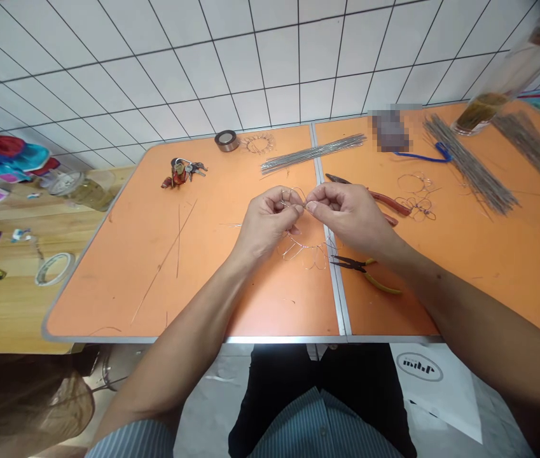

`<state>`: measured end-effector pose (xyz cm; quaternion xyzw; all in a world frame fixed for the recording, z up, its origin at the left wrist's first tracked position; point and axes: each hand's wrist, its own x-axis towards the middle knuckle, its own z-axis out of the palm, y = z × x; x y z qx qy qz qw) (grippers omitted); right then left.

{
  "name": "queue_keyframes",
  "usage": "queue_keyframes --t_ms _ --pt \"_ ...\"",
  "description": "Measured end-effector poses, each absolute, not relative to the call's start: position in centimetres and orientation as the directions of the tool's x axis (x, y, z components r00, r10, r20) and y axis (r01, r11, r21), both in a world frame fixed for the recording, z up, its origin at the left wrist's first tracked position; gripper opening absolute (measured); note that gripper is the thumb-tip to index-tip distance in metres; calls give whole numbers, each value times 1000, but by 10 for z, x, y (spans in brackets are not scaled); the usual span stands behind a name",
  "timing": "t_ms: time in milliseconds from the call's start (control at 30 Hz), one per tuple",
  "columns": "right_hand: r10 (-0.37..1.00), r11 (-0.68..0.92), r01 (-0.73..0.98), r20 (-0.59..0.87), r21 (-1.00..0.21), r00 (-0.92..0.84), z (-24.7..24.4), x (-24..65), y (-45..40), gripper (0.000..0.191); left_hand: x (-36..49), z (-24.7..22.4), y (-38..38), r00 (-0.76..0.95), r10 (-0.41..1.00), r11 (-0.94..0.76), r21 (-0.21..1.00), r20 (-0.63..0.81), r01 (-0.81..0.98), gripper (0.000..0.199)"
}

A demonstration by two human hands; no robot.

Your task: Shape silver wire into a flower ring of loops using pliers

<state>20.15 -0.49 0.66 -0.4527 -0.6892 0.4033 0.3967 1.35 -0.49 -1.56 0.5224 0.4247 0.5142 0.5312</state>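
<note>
Over the middle of the orange table [260, 305], my left hand [270, 222] and my right hand [346, 213] meet fingertip to fingertip. Both pinch a thin wire piece bent into loops [305, 245], whose petal-like loops hang below the fingers. Just under my right hand lie pliers with yellow handles [360, 266], jaws pointing left. Behind that hand, red-handled pliers [391, 202] are partly covered by it. To the right of them rest more looped wire shapes [417, 207].
A bundle of straight wires [315, 154] lies at the back, beside a tape roll [226, 140] and keys [186, 170]. Loose wires [165, 261] are at left. More wire bundles [472, 166] and a glass jar [482, 111] stand right. A side table [12, 318] adjoins left.
</note>
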Motion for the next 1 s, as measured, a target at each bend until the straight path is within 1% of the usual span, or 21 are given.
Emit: queue_keyframes --t_ms 133,233,500,1000 --pt "944 247 283 164 -927 -287 9 203 -5 12 13 -14 -5 151 987 -26 985 52 -168 12" --pt "947 241 288 160 -927 -280 9 203 -6 10 13 -13 -5 162 987 14 983 16 -183 11" --pt "945 300 365 221 -881 -241 5 197 -9 10 15 -16 -6 61 998 19 995 -13 -95 7" --pt "928 373 449 311 -812 -207 1 191 -14 15 20 -19 -8 -12 997 -73 997 73 12 4"
